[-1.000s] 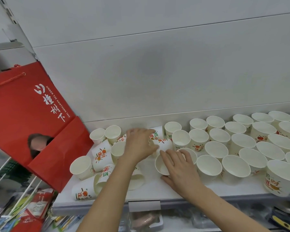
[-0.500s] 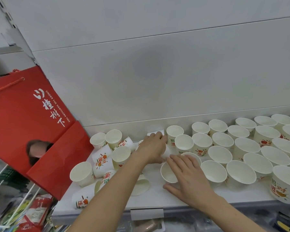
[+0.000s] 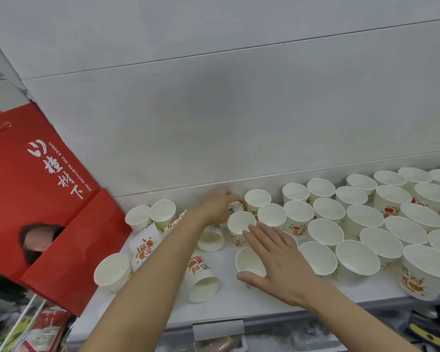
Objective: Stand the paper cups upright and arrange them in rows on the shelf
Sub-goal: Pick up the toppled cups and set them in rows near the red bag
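While the left end is unsorted, entries run left to right.
Red bag (image 3: 33, 189): leans at the shelf's left end.
Toppled cups (image 3: 201, 278): several on their sides near the left forearm.
Left hand (image 3: 214, 207): curled round a cup (image 3: 235, 207) at the back wall.
Right hand (image 3: 277, 255): fingers straight, resting on front cups, gripping none.
Rows (image 3: 361, 219): upright, filling the shelf (image 3: 239, 308) rightward.
Advice: set it down flush beside the back row, rim up.

Upright cups (image 3: 361, 222) fill the shelf (image 3: 239, 306) toward 3 o'clock; tipped cups (image 3: 201, 278) lie toward 9, bag (image 3: 36, 199) beyond.
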Tool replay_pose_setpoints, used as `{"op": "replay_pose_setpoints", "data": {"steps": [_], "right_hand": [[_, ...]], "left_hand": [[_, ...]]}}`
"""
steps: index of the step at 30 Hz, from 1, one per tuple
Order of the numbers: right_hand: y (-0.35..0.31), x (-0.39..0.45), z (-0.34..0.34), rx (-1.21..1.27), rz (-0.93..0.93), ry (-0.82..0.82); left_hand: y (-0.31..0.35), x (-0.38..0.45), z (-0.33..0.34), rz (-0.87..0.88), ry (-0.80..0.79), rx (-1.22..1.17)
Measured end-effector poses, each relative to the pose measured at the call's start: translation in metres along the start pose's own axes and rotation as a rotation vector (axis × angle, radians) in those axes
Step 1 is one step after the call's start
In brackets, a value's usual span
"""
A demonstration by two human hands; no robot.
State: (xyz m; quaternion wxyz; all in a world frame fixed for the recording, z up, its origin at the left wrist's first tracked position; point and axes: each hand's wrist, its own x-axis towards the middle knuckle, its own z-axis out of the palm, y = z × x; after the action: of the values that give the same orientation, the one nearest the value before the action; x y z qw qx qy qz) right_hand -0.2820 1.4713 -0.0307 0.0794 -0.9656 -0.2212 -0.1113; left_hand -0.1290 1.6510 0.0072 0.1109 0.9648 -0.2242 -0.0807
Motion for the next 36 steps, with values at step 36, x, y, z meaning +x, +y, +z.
{"op": "replay_pose_setpoints", "data": {"steps": [36], "right_hand": [[-0.019, 0.007, 0.012, -0.043, 0.052, -0.018]], "left_hand": [[-0.006, -0.036, 0.016, -0.316, 0.238, 0.206]]}}
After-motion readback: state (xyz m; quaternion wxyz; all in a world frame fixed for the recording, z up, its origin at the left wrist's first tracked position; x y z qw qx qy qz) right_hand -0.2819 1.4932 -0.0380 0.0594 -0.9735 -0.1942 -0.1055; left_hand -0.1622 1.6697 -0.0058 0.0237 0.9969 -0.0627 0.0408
